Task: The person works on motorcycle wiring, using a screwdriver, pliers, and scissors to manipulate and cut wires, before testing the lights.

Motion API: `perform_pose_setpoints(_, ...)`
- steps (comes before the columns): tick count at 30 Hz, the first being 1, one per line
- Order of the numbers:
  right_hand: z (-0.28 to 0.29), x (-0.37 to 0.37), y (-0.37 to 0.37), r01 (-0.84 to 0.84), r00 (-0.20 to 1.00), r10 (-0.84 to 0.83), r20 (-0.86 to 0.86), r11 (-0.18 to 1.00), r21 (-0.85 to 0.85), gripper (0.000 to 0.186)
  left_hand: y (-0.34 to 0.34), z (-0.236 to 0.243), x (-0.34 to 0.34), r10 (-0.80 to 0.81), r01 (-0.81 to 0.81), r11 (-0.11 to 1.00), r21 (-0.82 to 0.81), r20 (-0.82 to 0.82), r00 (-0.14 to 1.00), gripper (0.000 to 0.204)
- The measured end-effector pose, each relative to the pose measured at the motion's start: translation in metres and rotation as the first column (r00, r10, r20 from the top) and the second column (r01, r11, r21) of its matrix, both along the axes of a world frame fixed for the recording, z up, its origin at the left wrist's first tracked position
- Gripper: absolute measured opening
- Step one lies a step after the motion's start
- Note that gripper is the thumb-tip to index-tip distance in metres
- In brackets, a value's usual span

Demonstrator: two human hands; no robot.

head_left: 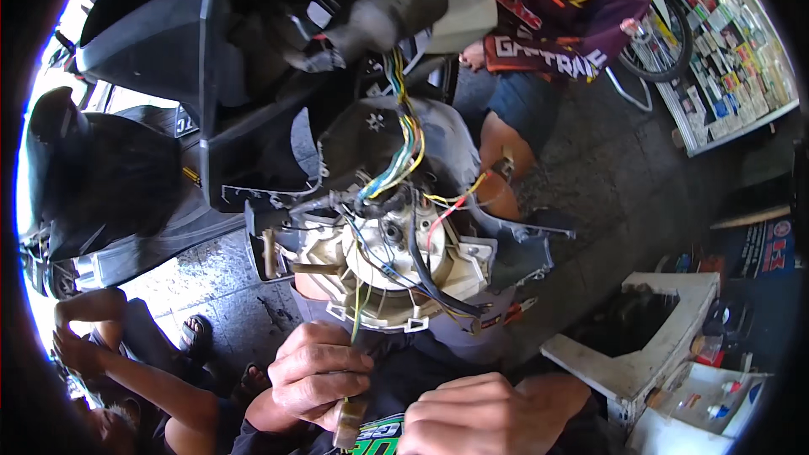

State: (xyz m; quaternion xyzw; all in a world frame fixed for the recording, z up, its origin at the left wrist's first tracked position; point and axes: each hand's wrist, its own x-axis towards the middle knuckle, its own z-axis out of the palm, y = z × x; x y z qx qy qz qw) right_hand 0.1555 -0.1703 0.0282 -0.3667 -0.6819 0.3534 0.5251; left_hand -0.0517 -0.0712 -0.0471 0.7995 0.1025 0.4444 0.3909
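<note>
My left hand is closed in a pinch on a thin yellow-green wire that hangs from the back of a white round-bodied lamp or gauge unit. Just below those fingertips is a small tan block, possibly a connector; whether the wire joins it is hidden. Beside it on the right, my right hand has its fingers curled in, and what they hold, if anything, is out of sight. A bundle of coloured wires runs down from the scooter body into the unit, which sits in a dark plastic cover.
Scooter body panels fill the upper left. Across from me a person in a maroon shirt is close to the cover. Another person's arm shows lower left. A worn white box and a display case are at right.
</note>
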Motion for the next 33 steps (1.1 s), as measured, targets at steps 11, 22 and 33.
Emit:
perform_pose_setpoints(11, -0.012, 0.034, -0.013, 0.248, 0.968, -0.248, 0.048, 0.901, -0.356, 0.03, 0.001, -0.001, -0.002, -0.015, 0.015, 1.0, 0.022, 0.017, 1.0, 0.016)
perform_pose_setpoints(22, 0.0, 0.025, 0.003, 0.084, 0.971, -0.065, 0.229, 0.994, -0.075, 0.031, -0.014, 0.004, 0.017, 0.066, -0.075, 0.985, 0.156, 0.06, 0.996, 0.032)
perform_pose_setpoints(33, -0.007, 0.025, 0.062, 0.43, 0.853, -0.328, 0.407, 0.883, -0.19, 0.016, -0.023, -0.003, 0.024, 0.151, -0.17, 0.971, 0.169, 0.122, 0.981, 0.038)
